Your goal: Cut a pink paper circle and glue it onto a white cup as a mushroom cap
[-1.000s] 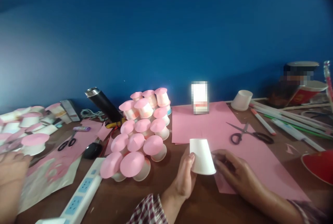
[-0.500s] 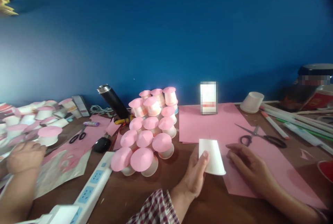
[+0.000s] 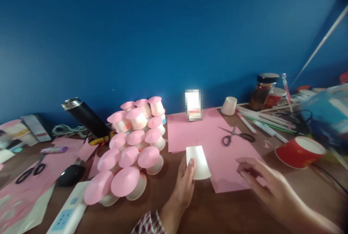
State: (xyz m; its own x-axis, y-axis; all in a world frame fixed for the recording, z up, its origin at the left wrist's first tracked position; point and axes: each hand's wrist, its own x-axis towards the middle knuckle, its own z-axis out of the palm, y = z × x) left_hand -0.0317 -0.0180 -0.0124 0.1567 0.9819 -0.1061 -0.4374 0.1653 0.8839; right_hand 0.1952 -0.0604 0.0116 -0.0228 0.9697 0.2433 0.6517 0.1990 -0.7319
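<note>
Tilted in my left hand is a white paper cup, its wide rim toward the lower right and my thumb across its side. My right hand hovers over the right edge of the pink paper, fingers apart and slightly curled, holding nothing. Beyond it, black-handled scissors lie partly spread on the paper. Left of the held cup stands a cluster of upturned cups with pink cone tops. Another white cup rests upside down near the wall.
A red cup sits right of my right hand, with several pens and a dark-lidded jar behind. On the left are a power strip, a computer mouse, a leaning black flask and more scissors.
The view has turned right, bringing the red cup fully into sight and taking the other person's hand at left out of it. My right hand has moved rightward, away from the held cup.
</note>
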